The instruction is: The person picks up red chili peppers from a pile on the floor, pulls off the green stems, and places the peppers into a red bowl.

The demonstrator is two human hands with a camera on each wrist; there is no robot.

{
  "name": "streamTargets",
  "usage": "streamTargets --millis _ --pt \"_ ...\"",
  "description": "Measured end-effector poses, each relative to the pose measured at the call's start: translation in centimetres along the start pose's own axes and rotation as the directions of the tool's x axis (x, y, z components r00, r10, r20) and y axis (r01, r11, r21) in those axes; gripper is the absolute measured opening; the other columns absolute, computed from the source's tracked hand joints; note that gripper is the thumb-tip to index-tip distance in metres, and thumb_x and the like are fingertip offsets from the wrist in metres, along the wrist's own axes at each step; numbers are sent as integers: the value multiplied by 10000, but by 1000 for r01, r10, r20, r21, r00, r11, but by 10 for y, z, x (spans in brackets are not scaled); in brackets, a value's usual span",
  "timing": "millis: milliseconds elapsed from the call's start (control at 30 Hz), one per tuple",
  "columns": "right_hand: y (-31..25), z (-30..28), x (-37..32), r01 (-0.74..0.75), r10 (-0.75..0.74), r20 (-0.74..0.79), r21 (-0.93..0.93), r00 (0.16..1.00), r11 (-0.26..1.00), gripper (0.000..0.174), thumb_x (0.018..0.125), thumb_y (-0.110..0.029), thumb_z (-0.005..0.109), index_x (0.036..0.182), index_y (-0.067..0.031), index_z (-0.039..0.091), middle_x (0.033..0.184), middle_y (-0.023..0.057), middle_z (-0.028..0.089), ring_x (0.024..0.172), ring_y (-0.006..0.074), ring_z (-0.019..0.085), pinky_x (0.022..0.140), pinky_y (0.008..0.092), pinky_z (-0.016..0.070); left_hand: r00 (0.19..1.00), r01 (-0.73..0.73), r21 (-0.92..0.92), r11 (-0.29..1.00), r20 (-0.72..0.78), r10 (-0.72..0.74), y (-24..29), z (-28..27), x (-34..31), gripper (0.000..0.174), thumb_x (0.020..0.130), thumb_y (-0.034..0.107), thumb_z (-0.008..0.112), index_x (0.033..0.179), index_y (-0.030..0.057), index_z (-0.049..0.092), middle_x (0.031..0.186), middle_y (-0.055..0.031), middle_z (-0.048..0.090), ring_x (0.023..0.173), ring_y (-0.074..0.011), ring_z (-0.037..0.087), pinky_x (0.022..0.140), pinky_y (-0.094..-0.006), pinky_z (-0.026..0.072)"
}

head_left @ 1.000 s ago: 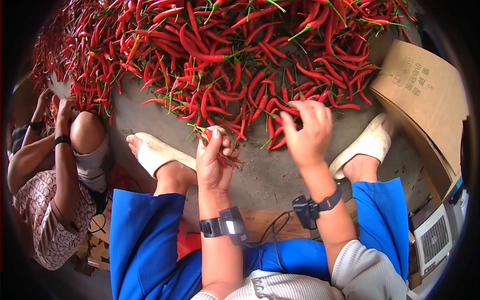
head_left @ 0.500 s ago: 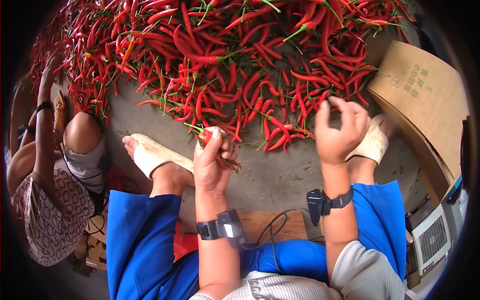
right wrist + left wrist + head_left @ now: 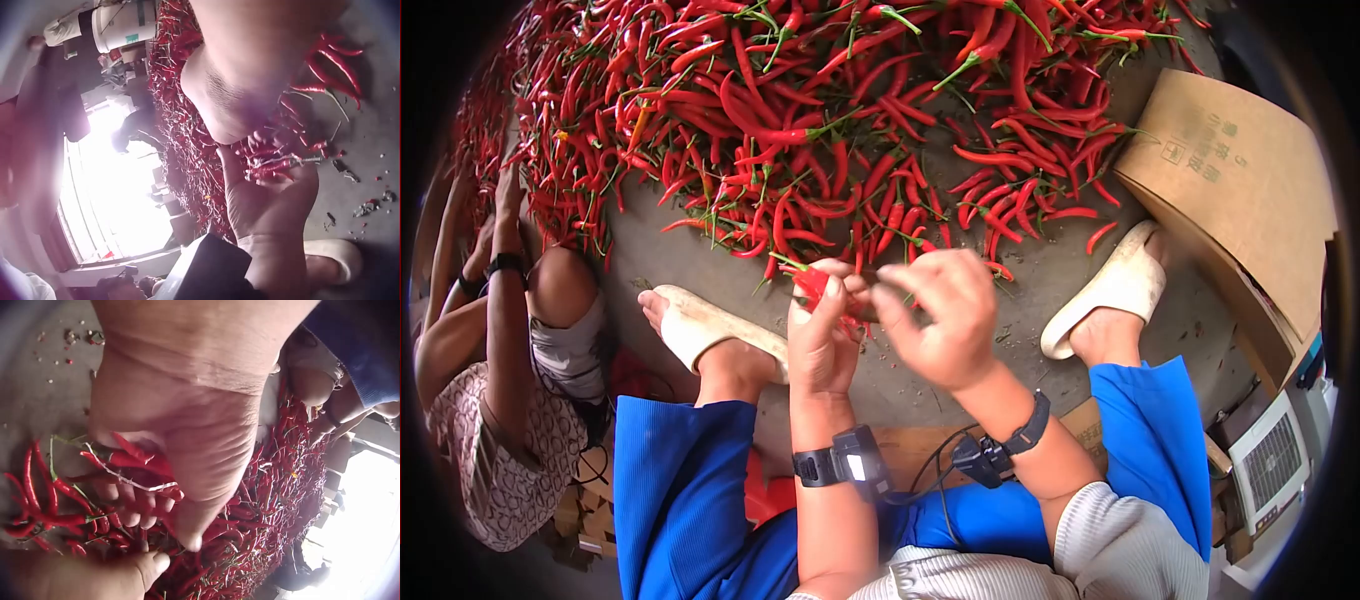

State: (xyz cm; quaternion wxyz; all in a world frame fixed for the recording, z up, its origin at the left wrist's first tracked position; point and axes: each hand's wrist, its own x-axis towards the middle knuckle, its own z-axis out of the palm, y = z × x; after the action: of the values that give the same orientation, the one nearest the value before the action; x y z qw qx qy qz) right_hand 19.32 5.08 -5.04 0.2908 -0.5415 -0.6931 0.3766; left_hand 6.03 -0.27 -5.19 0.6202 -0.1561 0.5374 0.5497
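The pile of red chillies [image 3: 800,135], the largest item, covered the floor [image 3: 1022,310] at 12 o'clock and ran round toward 10 o'clock. A cardboard box [image 3: 1230,190] stood beside the pile between 2 and 3 o'clock.

The right hand [image 3: 948,315] had changed position. Half a second earlier it was at the pile's near edge, well apart from the left hand [image 3: 825,330]; it was now just beside that hand, at its 3 o'clock. Its fingers were bent and blurred, so whether its grip carried a chilli could not be told. Contact between the hands could not be confirmed.

The left hand had kept nearly the same station. Its grip was clenched on a small bunch of chillies [image 3: 810,283], thumb laid across them, with green stems projecting toward 10 o'clock.

This change was judged to move the work from the pile to the bunch, possibly as a hand-over.

The smallest item, a single loose chilli [image 3: 1101,237], lay apart from the pile, at the right hand's 2 o'clock.
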Motion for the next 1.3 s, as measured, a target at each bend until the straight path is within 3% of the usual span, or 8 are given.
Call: streamTargets --millis 267,367,500,567,800,900,1067,1300 --pt "78 -33 -1 -110 53 -143 -427 988 897 250 746 -105 759 960 -54 641 903 75 605 825 247 563 728 381 461 997 75 11 997 -13 -75 4 -10 1 123 907 167 635 990 114 561 769 2 535 644 -98 477 592 -248 395" --pt "88 -17 -12 -341 420 -345 266 840 902 186 887 -160 669 986 -11 619 929 85 641 813 177 591 702 324 482 997 65 10 998 -31 -65 5 -5 0 130 901 159 639 994 111 561 762 5 527 639 -98 467 589 -256 394" --pt "61 -44 17 -489 774 203 858 600 155 280 984 -263 530 1057 2 586 919 126 677 736 166 657 620 248 527 998 66 31 997 11 -67 5 -7 1 163 901 175 643 1020 95 566 791 -11 554 672 -111 501 614 -261 421" --pt "50 -51 25 -517 748 305 854 589 59 284 979 -267 539 1044 4 591 916 127 683 758 165 661 642 246 533 998 62 56 996 21 -64 5 -5 -1 194 907 205 642 1041 87 566 838 -33 580 724 -134 543 655 -280 456" --pt "-6 -30 17 -563 386 412 553 826 615 166 865 -157 705 940 -9 702 863 61 684 708 109 597 625 251 475 979 62 16 998 193 -64 -6 9 -4 464 903 382 640 1176 28 516 1008 -93 617 954 -214 616 826 -334 489" --pt "-6 -21 13 -357 366 62 420 929 834 103 847 -106 711 900 -19 696 795 41 629 674 107 543 612 270 453 989 75 30 997 125 -78 -8 9 -5 345 902 323 653 1082 50 541 917 -42 579 805 -154 565 702 -298 468" --pt "71 -30 -1 -415 392 -543 87 742 906 169 810 -128 744 907 -38 640 850 32 587 736 138 544 672 275 456 987 61 59 996 147 -69 3 -6 0 168 897 204 658 965 90 555 742 1 492 650 -108 450 579 -265 381" --pt "105 -47 -12 -259 185 -266 -273 946 926 204 795 -132 761 885 -2 632 905 99 603 847 209 580 744 317 471 996 41 87 995 75 -47 1 -2 -1 163 888 185 660 977 92 560 739 -6 506 656 -124 478 597 -294 389"
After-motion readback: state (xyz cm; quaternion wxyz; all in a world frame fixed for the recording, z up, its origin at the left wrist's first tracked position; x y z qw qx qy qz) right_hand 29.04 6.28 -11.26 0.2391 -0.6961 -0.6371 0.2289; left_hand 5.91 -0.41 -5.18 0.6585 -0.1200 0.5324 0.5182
